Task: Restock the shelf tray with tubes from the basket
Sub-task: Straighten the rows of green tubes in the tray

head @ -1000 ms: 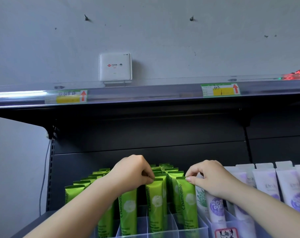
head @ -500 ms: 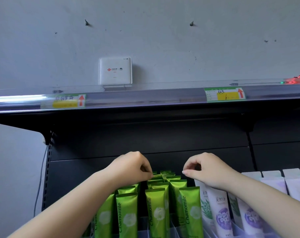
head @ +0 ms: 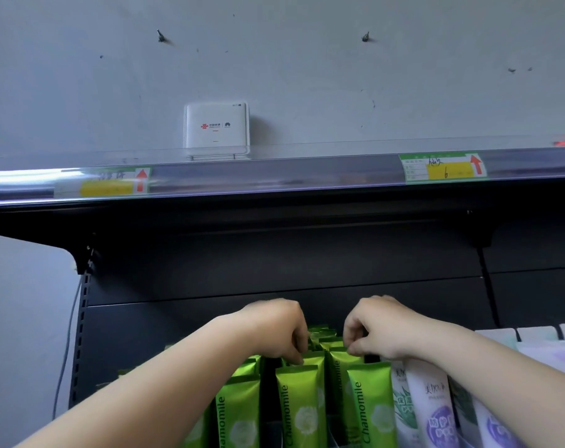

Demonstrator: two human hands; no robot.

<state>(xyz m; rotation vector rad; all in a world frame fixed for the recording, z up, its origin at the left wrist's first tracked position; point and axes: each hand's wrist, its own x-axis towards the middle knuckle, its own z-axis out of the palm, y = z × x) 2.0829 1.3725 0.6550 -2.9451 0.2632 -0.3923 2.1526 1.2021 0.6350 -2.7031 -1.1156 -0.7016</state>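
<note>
A: Checking stock level: we count several rows of green Chamomile tubes [head: 302, 405] standing upright on the lower shelf [head: 210, 312], crimped ends up, running back toward its rear panel. The rows look well filled at the front edge.

B: Hands? Our left hand [head: 274, 331] has its fingers curled down, fingertips pinching the top crimp of a tube in the middle row. Our right hand [head: 379, 328] is likewise curled, thumb and fingers nipping the crimp of a tube in the next row to the right.

A: So we judge this as seating or straightening, not fetching. The shelf tray itself is barely shown; only a hint of clear divider appears at the bottom edge, so we cannot tell how full it is behind.

B: Basket is out of view. What is left in it we cannot tell.

A: Neighbours: white tubes with purple print [head: 433, 412] stand just beside the green ones, toward the shelf's right end. Above, the upper shelf rail carries a price tag [head: 444, 168] and a white router [head: 216, 129].

B: Estimate: green section mostly stocked; remaining count unknown.
</note>
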